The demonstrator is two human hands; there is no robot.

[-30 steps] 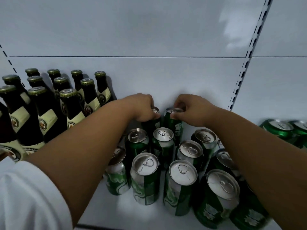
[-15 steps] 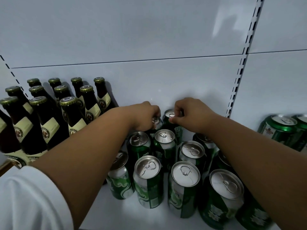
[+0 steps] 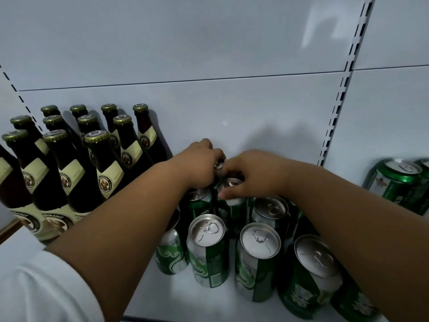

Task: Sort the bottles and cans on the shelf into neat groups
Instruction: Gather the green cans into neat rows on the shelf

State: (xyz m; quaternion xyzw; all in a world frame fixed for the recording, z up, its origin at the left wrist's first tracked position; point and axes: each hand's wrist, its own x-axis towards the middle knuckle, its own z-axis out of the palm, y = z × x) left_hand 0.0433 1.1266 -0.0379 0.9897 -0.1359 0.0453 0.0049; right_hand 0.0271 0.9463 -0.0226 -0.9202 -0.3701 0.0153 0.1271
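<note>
Several dark brown bottles [image 3: 69,163] with cream labels and gold caps stand in rows at the left of the white shelf [image 3: 144,291]. Several green cans [image 3: 209,249] with silver tops stand clustered in the middle. My left hand [image 3: 202,163] grips the top of a back-row can [image 3: 218,164] against the rear wall; most of that can is hidden. My right hand [image 3: 253,175] curls round the top of the neighbouring green can [image 3: 229,182], thumb on its near rim. The two hands almost touch.
Two more green cans [image 3: 394,184] of another brand stand in the neighbouring bay at the right, past a slotted upright [image 3: 334,126]. The white back panel [image 3: 209,108] rises right behind the hands. A brown edge [image 3: 9,227] shows at far left.
The two hands have drawn closer together at the back row, bringing their cans side by side. My view has tilted, so everything sits lower in the frame.
</note>
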